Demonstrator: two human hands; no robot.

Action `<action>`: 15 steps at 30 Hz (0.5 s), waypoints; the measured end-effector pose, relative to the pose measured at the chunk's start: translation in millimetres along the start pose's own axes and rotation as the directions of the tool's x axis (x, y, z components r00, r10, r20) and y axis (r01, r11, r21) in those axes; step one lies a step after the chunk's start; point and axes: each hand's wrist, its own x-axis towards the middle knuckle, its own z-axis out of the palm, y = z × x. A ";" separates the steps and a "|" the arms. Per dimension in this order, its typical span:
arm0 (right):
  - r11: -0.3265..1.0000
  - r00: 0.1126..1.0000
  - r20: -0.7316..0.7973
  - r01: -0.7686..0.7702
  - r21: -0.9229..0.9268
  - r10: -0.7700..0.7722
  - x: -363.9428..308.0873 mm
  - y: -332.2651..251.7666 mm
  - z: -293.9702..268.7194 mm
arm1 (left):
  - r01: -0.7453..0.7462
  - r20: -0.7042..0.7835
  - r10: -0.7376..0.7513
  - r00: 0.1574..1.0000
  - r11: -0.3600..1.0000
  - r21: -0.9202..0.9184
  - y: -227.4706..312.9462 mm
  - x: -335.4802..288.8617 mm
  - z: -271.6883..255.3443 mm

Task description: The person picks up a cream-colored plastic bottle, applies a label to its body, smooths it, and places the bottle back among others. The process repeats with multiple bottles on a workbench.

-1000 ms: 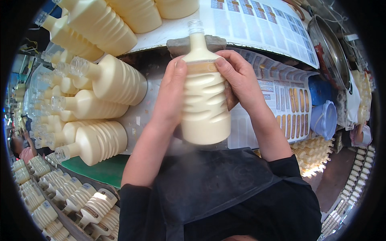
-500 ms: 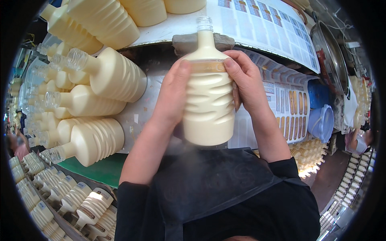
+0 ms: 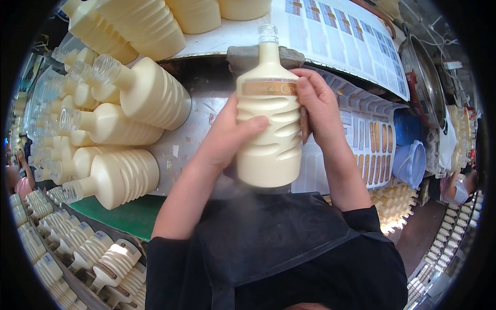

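Observation:
A cream-coloured bottle with a clear threaded neck lies in front of me, neck pointing away. Across its shoulder runs a gold label strip. My left hand wraps its left side, the thumb lying over the wavy ridges. At the upper right, my right hand grips the bottle by the label's end, thumb beside the strip; its other fingers are partly hidden. Under the bottle's neck sits a grey padded rest. A brownish piece shows between my right palm and the bottle, and I cannot make out what it is.
Several cream bottles lie stacked on the left of the metal table. Label sheets spread to the right, with another sheet on the raised shelf. Blue bucket and metal pan stand far right; racked bottles fill the lower left.
My left thumb has moved down from the label strip onto the bottle's ridges, uncovering the strip's left part. My right thumb has shifted slightly off the label toward the bottle's edge.

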 end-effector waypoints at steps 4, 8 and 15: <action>0.994 0.976 -0.191 -0.096 0.051 0.104 1.1 -22.4 -20.9 | 0.030 -0.026 -0.027 0.999 0.994 0.104 7.7 -2.0 5.7; 0.902 0.876 -0.260 0.338 -0.269 -0.406 -15.9 -35.9 -8.6 | -0.006 -0.083 0.019 0.996 0.989 0.148 8.8 -4.8 19.0; 0.219 0.583 0.398 0.718 -0.661 -0.708 -34.1 -56.1 21.2 | -0.061 -0.174 0.140 0.975 0.917 0.395 4.6 -2.1 28.0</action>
